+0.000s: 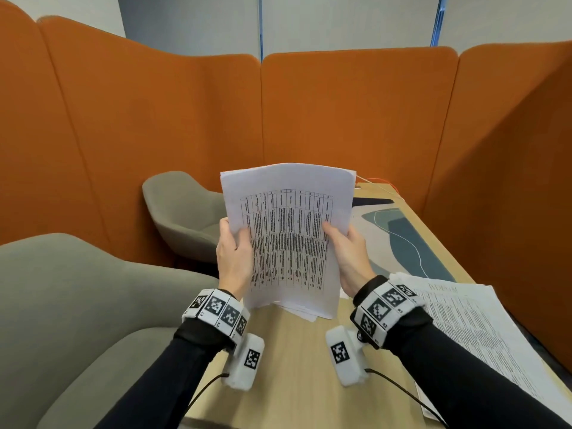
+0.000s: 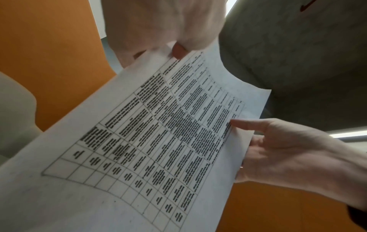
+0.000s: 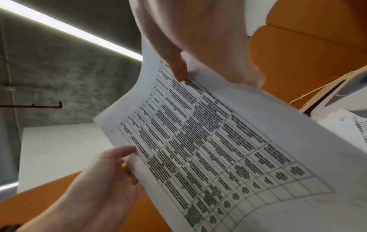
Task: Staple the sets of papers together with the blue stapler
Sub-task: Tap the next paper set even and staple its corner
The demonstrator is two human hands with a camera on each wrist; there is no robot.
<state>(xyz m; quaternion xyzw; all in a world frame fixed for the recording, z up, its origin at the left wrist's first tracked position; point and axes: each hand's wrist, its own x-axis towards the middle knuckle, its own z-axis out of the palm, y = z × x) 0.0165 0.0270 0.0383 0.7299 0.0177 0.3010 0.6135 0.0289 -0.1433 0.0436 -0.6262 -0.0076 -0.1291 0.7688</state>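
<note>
Hands: left hand (image 1: pixel 234 253), right hand (image 1: pixel 349 253) grip papers (image 1: pixel 289 236) | head: table (image 1: pixel 297 366)

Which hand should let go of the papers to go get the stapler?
Probably the right hand. Both hands grip the set of papers, but the table and other papers lie on the right. The left hand can keep its grip. No stapler shows.
</note>
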